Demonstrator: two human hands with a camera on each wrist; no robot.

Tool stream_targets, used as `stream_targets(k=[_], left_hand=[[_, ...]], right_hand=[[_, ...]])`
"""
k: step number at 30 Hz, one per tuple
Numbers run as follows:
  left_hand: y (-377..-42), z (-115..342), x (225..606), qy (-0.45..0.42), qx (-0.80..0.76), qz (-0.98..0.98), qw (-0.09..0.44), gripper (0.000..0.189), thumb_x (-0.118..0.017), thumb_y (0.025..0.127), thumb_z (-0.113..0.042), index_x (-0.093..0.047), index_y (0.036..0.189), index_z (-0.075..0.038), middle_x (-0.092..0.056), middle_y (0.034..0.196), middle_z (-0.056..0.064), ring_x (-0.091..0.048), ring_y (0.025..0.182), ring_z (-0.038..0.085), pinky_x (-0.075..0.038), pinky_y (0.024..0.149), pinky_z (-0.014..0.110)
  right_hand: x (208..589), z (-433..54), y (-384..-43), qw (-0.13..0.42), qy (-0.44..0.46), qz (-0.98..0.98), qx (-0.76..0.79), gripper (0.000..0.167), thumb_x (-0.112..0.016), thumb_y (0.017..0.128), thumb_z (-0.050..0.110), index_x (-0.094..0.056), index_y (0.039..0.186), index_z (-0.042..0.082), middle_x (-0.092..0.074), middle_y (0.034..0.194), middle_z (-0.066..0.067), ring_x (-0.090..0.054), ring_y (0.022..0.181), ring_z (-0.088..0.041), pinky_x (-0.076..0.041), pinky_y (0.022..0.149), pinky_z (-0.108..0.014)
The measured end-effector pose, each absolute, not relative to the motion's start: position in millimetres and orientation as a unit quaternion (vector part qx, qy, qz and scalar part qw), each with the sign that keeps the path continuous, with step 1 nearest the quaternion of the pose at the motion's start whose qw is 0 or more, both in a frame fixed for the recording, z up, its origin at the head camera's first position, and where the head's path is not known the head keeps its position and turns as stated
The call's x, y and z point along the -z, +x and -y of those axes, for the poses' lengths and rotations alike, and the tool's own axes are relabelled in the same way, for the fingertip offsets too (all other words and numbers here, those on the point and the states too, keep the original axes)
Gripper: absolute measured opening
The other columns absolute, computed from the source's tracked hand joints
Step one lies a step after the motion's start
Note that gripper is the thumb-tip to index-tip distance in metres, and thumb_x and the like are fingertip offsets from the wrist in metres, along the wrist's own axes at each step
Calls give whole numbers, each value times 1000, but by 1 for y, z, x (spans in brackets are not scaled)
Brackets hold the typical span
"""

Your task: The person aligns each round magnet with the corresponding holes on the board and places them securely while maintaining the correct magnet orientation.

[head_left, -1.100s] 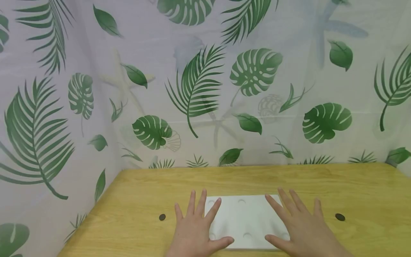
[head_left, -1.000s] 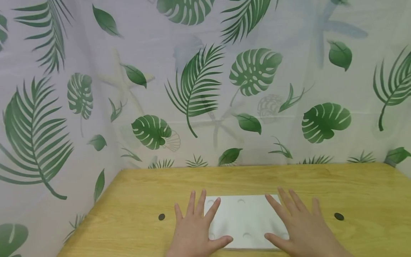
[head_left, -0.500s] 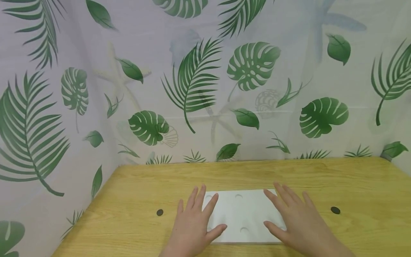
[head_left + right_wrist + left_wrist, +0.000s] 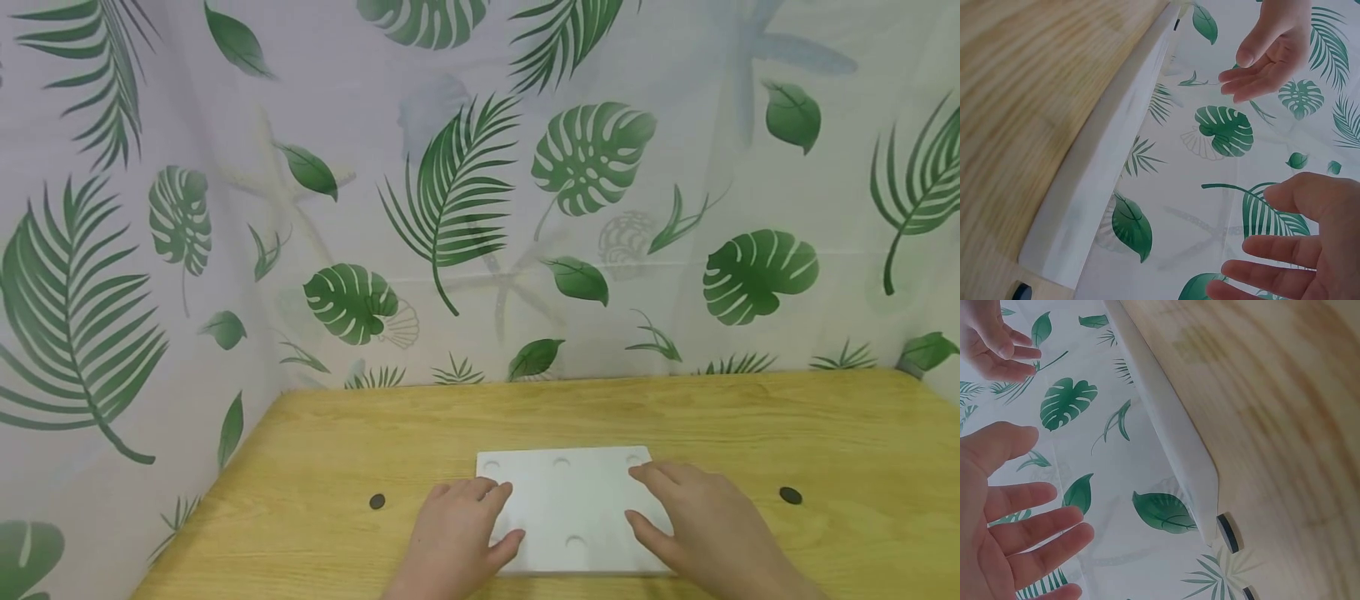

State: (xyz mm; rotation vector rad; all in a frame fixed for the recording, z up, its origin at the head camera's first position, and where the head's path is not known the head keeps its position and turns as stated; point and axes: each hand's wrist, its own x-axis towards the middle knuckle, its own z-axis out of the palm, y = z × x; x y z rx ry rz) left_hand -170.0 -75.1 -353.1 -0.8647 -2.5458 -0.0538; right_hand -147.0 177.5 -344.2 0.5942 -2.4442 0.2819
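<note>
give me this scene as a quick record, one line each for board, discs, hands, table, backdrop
board: white, lying flat, curved marks on its top
left disc: dark, on the table, left of the board and apart from it
right disc: dark, on the table, right of the board and apart from it
left hand: hovers over the board's left end, holding nothing
right hand: hovers over the board's right end, holding nothing
table: wood-grained
backdrop: pale, printed with green leaves

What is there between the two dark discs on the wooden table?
In the head view, the white board lies between the left disc and right disc, partly hidden by the left hand and right hand.
</note>
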Motion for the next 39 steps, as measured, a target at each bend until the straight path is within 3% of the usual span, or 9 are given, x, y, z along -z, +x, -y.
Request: stream_targets(k=[7,15,26,39], left_hand=[[-170,75,354,-319,33,925,203,35,-65,76,-37,-64,101,-13,-61,91,-4,-57,84,13,-46,70,33],[-171,76,355,-317,38,935,157,35,-67,75,-38,-65,100,-14,-61,93,-5,-56,84,12,-45,71,33],[-175,76,357,-318,-11,944,84,36,-68,72,-43,-66,98,-18,-60,92,-9,-56,81,9,-45,62,31],[-177,77,361,-341,-25,939,35,20,-70,70,-34,-66,83,-19,-53,69,-11,-47,59,3,-34,48,23]], right_hand=[[343,-177,-146,264,199,937,-109,32,-72,68,26,-64,93,8,-63,89,-3,-60,71,-21,-48,61,-36],[343,-177,-146,259,198,939,-110,30,-71,69,26,-64,92,8,-63,87,-3,-60,70,-20,-48,61,-36],[343,-177,-148,257,197,941,-101,30,-72,68,26,-64,91,8,-63,87,-3,-60,69,-20,-48,59,-35],[342,-177,-147,245,194,944,-102,30,-72,68,27,-64,91,8,-63,87,-4,-61,69,-21,-48,60,-37]])
